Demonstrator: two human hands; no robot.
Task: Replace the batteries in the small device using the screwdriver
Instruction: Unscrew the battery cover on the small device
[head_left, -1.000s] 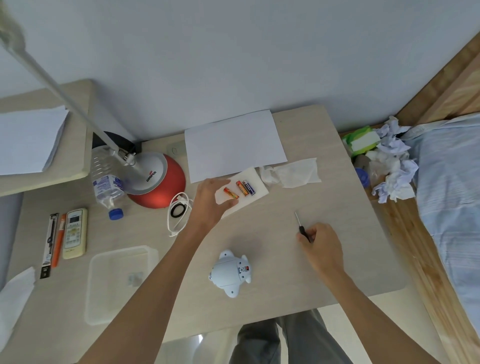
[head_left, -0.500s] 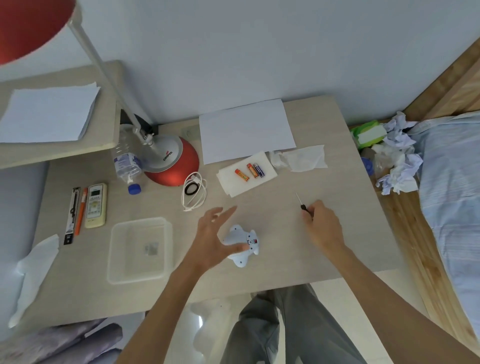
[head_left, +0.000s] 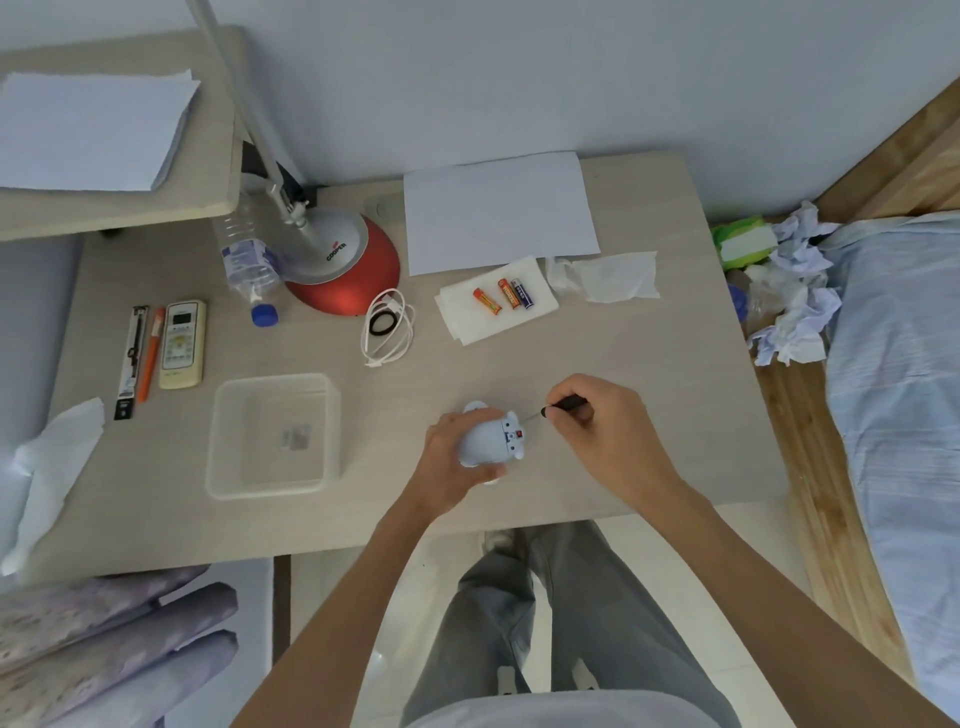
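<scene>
Left grip (head_left: 452, 462): your fingers curl round the pale-blue toy device (head_left: 485, 439), at the near part of the surface (head_left: 649, 364).
Right grip (head_left: 605, 436): just right of the device, your fingertips pinch the black-handled screwdriver (head_left: 569, 403). Its thin shaft points at the device's end with the red switch.
Beyond both grips: three batteries (head_left: 503, 297) lying on a white tissue (head_left: 467, 322).
Well left of the left grip: clear plastic container (head_left: 272, 379).
</scene>
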